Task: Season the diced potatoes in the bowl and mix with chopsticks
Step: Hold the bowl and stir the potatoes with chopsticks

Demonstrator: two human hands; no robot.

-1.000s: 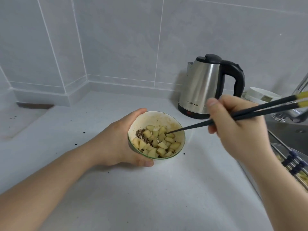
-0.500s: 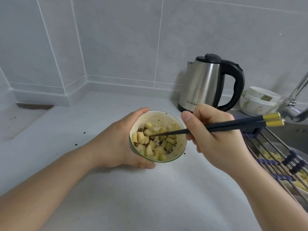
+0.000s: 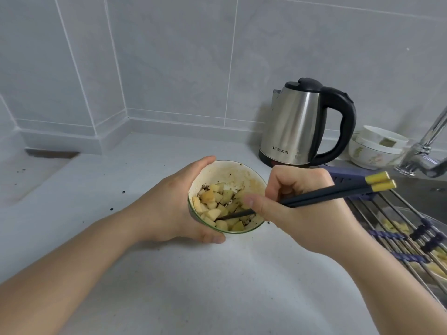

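Bowl (image 3: 251,176): centre of frame, on the white counter (image 3: 217,286), tilted, holding diced potatoes (image 3: 219,209) flecked with dark seasoning.
Left hand (image 3: 174,209): wrapped around the bowl's left side, thumb at the near rim.
Right hand (image 3: 300,209): just right of the bowl, fingers clamped on dark chopsticks (image 3: 338,192), tips down among the potatoes.
Kettle (image 3: 297,124): upper right, against the tiled wall.
Stacked bowls (image 3: 377,147): right of the kettle.
Tap (image 3: 428,151): right edge.
Rack (image 3: 411,238): lower right.

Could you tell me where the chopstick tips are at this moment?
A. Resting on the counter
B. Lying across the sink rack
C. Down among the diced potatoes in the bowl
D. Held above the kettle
C: the right hand holds the chopsticks, whose tips reach among the diced potatoes in the bowl.
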